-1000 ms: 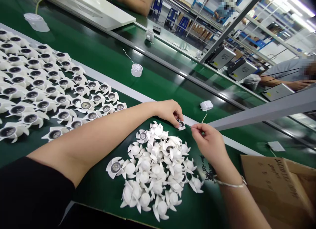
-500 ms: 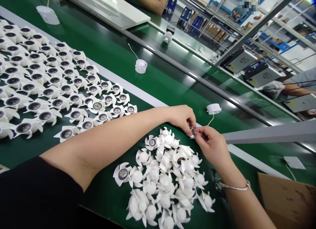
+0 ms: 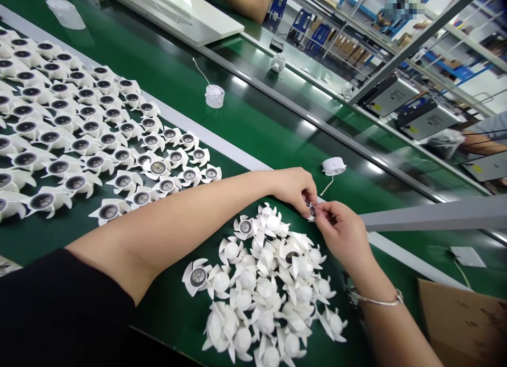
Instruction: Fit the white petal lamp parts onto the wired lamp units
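Note:
Between my two hands is a small white fan blade [image 3: 311, 213] with its dark hub facing up, mostly covered by fingers. My left hand [image 3: 295, 190] pinches it from the left, the arm stretched across the table. From the right, my right hand [image 3: 343, 229] closes thumb and fingertips at the hub; whether a tiny part is in those fingertips is hidden. Just below the hands lies a heap of white fan blades [image 3: 264, 289], most with the rounded cap up. Rows of fan blades [image 3: 91, 126] spread on the left, hubs up.
White round fan housings with wires [image 3: 214, 96] [image 3: 334, 166] sit on the green conveyor belt [image 3: 261, 129] beyond a pale rail. A cardboard box [image 3: 463, 319] stands at lower right, under a grey bar [image 3: 431, 213]. Another person's arm [image 3: 253, 2] rests across the line.
The housings on the belt have shifted left. Both my hands stay together at the fan blade, almost unmoved; the view has shifted slightly.

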The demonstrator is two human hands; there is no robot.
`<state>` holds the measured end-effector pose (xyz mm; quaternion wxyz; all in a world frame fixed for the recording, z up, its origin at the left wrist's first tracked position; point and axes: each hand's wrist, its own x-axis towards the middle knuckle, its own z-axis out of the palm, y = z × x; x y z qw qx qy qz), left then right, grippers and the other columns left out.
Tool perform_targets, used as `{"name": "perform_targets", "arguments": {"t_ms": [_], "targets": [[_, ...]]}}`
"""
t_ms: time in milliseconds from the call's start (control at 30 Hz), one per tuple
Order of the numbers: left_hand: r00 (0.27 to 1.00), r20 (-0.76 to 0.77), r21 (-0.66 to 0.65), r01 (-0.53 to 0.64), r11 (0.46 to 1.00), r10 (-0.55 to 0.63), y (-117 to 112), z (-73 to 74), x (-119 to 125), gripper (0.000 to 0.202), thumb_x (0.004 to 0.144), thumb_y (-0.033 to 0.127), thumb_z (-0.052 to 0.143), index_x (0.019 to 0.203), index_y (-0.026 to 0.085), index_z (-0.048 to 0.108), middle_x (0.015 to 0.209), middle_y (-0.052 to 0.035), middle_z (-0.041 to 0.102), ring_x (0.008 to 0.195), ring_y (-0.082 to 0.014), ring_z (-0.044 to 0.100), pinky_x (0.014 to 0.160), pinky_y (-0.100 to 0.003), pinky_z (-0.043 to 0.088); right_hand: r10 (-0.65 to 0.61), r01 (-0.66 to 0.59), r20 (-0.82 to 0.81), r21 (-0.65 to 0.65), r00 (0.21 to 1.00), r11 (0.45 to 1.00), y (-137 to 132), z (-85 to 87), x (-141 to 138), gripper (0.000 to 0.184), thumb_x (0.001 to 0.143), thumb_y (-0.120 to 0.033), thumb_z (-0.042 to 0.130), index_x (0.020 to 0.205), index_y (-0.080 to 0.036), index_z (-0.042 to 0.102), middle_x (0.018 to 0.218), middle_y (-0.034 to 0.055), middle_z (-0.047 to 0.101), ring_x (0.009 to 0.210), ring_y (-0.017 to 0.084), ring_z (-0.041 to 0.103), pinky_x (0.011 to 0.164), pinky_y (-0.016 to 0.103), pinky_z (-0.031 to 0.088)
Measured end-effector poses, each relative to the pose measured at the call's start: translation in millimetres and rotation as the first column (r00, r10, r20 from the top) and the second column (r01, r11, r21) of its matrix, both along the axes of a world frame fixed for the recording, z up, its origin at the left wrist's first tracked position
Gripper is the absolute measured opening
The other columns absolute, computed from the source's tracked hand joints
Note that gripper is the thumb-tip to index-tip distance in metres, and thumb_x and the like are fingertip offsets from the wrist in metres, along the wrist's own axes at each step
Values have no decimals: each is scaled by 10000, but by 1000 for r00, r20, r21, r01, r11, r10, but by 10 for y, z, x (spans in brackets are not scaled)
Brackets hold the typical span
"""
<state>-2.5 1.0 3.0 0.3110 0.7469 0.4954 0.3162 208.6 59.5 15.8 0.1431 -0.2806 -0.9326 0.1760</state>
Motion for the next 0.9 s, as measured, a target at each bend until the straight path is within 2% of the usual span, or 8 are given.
{"name": "perform_targets", "arguments": {"t_ms": [367,533,567,633,700,767,800,900], "targets": [[1000,17,-15,8,1000,-8,2,16,6,375,650,377,811,951,153,792,839,-23,719,760,-153,632,663,-264,449,145,-141,-5,211,989,967,-52,-3,53,90,878,-232,592,834,-191,658,740,15,634,671,157,587,598,272,446],[1000,30,-28,0,1000,1,7,29,6,337,642,344,828,928,168,796,854,-26,728,792,-155,636,706,-259,445,389,-388,110,514,914,765,-127,138,155,158,897,-194,591,1009,-165,698,846,57,700,766,203,619,679,323,459],[1000,30,-24,-3,1000,3,7,27,4,326,652,338,824,931,172,795,857,-26,728,794,-155,636,710,-258,444,376,-363,91,539,922,760,-96,192,129,154,900,-198,586,1000,-175,700,855,56,707,767,203,622,673,323,453],[1000,26,-12,-9,1000,9,5,20,1,323,670,339,814,947,175,791,874,-28,730,794,-156,635,711,-258,446,241,-179,-57,515,969,838,34,296,-37,177,935,-239,532,958,-193,701,878,62,711,807,206,635,705,324,458],[1000,16,12,-15,1000,15,-1,8,0,340,683,353,805,968,168,786,900,-38,733,798,-159,634,711,-256,450,-15,80,-175,371,984,925,238,347,-365,262,960,-339,484,1002,-186,693,976,98,702,899,232,639,806,359,470],[1000,-1,37,-16,999,16,-7,-4,0,356,693,368,798,981,160,781,920,-48,737,799,-159,636,710,-251,455,-238,245,-58,202,970,948,462,321,-791,495,863,-500,608,1206,-142,617,1199,180,629,978,287,625,877,429,463],[1000,-7,47,-15,999,15,-9,-9,0,361,696,373,797,985,158,780,926,-50,738,796,-157,637,708,-247,456,-265,264,-17,170,964,949,563,287,-1005,621,797,-521,678,1246,-102,583,1253,239,587,1035,335,603,892,465,456],[1000,-11,53,-13,999,13,-10,-18,-9,373,703,384,798,999,159,776,934,-47,740,798,-146,642,709,-228,461,-256,250,71,78,964,965,761,209,-1459,541,775,-446,700,1145,-61,608,1111,255,638,1003,356,615,873,461,462]]}}
